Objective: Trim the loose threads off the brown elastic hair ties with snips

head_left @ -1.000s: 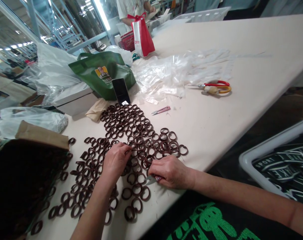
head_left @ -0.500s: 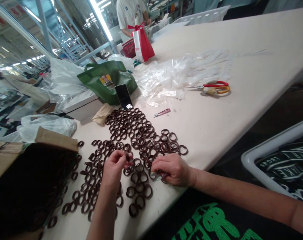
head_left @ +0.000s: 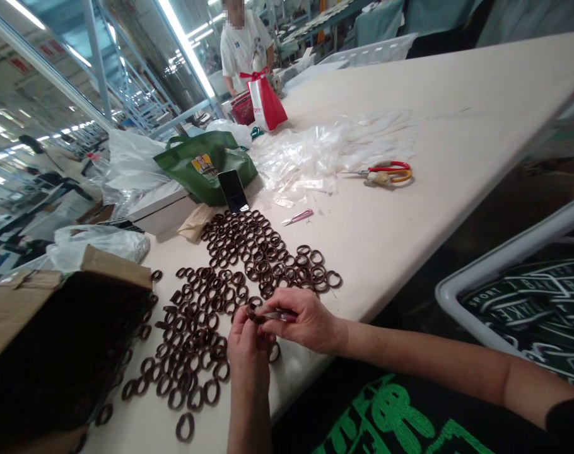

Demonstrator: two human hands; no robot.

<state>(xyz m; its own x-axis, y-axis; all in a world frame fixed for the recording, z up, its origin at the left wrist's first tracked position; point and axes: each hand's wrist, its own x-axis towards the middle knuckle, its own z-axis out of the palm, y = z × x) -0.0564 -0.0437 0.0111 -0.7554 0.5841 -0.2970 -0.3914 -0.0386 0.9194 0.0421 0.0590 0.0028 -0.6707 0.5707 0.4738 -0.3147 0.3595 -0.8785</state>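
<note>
In the head view my left hand [head_left: 250, 340] is closed, pinching one dark brown ring-shaped loop [head_left: 253, 313] between thumb and fingertips. My right hand [head_left: 306, 321] is wrapped around small thread snips [head_left: 283, 316] with a reddish handle, their blades pointing left at the loop. Whether the blades touch it I cannot tell. Around and beyond both hands, many similar brown loops [head_left: 192, 343] lie spread on the pale table [head_left: 363, 252]. My left hand and forearm cover part of them.
An open cardboard box [head_left: 117, 268] stands at left. Farther back are a green bag [head_left: 206, 167], a phone [head_left: 233, 192], pink snips [head_left: 298, 217], clear plastic bags [head_left: 310, 157], scissors [head_left: 388, 173] and a red-and-white bag [head_left: 267, 107]. Behind them stands a person [head_left: 244, 47].
My left hand has moved right and down with its loop, and my right hand has moved left. They now meet, with the snips at the loop. The camera view has shifted slightly.
</note>
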